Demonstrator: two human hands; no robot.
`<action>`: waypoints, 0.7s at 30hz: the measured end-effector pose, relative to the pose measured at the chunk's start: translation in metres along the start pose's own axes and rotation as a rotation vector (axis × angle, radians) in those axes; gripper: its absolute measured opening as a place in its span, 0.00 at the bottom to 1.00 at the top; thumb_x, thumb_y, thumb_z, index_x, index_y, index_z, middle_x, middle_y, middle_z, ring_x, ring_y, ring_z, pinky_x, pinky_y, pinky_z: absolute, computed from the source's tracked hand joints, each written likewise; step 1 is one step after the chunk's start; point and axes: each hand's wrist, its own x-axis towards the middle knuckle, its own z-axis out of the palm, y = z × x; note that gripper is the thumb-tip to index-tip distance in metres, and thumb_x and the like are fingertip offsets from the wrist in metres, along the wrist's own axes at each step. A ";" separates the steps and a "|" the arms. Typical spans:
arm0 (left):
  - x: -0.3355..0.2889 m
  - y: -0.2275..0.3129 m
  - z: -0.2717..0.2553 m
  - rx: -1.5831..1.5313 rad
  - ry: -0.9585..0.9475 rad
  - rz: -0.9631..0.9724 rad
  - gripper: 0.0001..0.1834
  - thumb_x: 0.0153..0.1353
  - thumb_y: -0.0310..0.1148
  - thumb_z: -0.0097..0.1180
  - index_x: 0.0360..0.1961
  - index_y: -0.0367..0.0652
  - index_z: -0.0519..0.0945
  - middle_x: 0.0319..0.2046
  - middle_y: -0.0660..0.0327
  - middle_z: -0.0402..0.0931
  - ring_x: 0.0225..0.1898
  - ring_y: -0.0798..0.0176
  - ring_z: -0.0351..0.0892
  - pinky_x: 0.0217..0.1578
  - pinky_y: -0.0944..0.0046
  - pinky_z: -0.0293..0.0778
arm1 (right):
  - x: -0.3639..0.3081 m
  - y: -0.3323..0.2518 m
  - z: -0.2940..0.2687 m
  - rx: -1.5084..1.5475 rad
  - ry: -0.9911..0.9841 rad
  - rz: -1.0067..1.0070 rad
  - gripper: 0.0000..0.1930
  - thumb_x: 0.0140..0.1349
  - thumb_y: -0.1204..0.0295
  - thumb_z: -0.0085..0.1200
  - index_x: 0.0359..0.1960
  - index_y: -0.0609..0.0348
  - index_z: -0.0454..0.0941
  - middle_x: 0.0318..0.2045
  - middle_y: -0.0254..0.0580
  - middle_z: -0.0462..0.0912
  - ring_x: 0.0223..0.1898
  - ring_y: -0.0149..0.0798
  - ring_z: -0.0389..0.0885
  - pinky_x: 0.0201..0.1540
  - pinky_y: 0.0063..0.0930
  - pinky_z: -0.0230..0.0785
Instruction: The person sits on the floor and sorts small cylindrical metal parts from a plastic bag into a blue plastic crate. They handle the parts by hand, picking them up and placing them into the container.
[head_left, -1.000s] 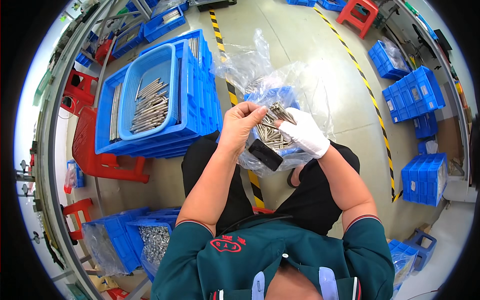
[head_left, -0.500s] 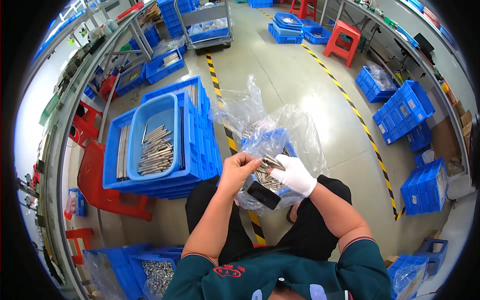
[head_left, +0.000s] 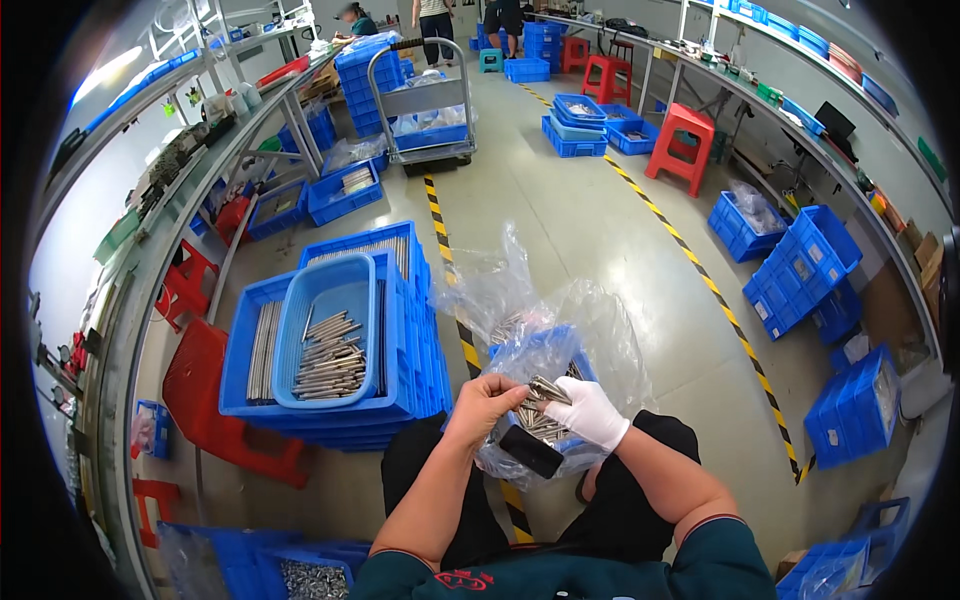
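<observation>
My right hand (head_left: 592, 413), in a white glove, is closed around a small bunch of short metal rods (head_left: 547, 391). Against the left ends of that bunch, my bare left hand (head_left: 484, 410) has thumb and forefinger pinched, seemingly on one rod; the fingertips partly hide it. Both hands are above a blue crate (head_left: 582, 362) lined with clear plastic bag (head_left: 612, 345), where many loose metal rods (head_left: 540, 428) lie. A flat black object (head_left: 530, 451), phone-like in shape, rests at the crate's near side, below my hands.
Left of me, stacked blue crates (head_left: 430, 375) carry a light-blue tub (head_left: 327, 402) of rods. A red stool (head_left: 225, 405) stands beside them. Further off are a hand cart (head_left: 430, 100), another red stool (head_left: 683, 150), several crates (head_left: 800, 262) and people in the background.
My view has tilted up, so the whole scene sits lower and the far end of the room shows. The hands keep nearly the same hold on the rods.
</observation>
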 end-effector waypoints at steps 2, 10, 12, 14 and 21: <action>0.001 0.000 0.000 -0.090 -0.012 -0.046 0.09 0.56 0.32 0.61 0.31 0.36 0.79 0.23 0.64 0.75 0.23 0.71 0.70 0.27 0.74 0.65 | 0.002 0.008 0.000 0.036 0.000 0.011 0.13 0.54 0.64 0.59 0.29 0.62 0.73 0.19 0.45 0.74 0.21 0.36 0.71 0.29 0.30 0.65; 0.005 -0.007 -0.016 -0.385 -0.157 -0.259 0.08 0.59 0.33 0.57 0.31 0.38 0.78 0.21 0.64 0.73 0.22 0.71 0.67 0.24 0.73 0.62 | 0.002 -0.006 -0.003 -0.062 -0.014 -0.058 0.13 0.55 0.64 0.59 0.28 0.61 0.73 0.19 0.46 0.75 0.21 0.38 0.71 0.28 0.30 0.66; 0.003 -0.006 -0.012 -0.388 -0.131 -0.275 0.07 0.60 0.32 0.56 0.30 0.39 0.78 0.21 0.64 0.72 0.22 0.71 0.67 0.24 0.72 0.62 | -0.001 -0.005 0.000 -0.079 0.036 -0.070 0.13 0.55 0.64 0.59 0.28 0.61 0.73 0.19 0.45 0.75 0.20 0.37 0.71 0.28 0.30 0.66; 0.004 -0.012 -0.004 -0.338 -0.076 -0.148 0.07 0.59 0.32 0.57 0.31 0.39 0.78 0.22 0.64 0.73 0.22 0.72 0.67 0.24 0.72 0.62 | 0.000 -0.003 -0.001 -0.018 0.015 -0.057 0.12 0.55 0.65 0.59 0.28 0.62 0.73 0.19 0.44 0.75 0.21 0.36 0.72 0.28 0.30 0.66; -0.004 -0.001 0.011 -0.108 0.010 0.080 0.09 0.58 0.33 0.60 0.33 0.38 0.79 0.26 0.67 0.75 0.27 0.77 0.69 0.29 0.75 0.63 | 0.006 -0.001 -0.004 0.163 -0.067 0.081 0.12 0.56 0.67 0.58 0.34 0.63 0.75 0.23 0.39 0.78 0.27 0.27 0.73 0.32 0.26 0.67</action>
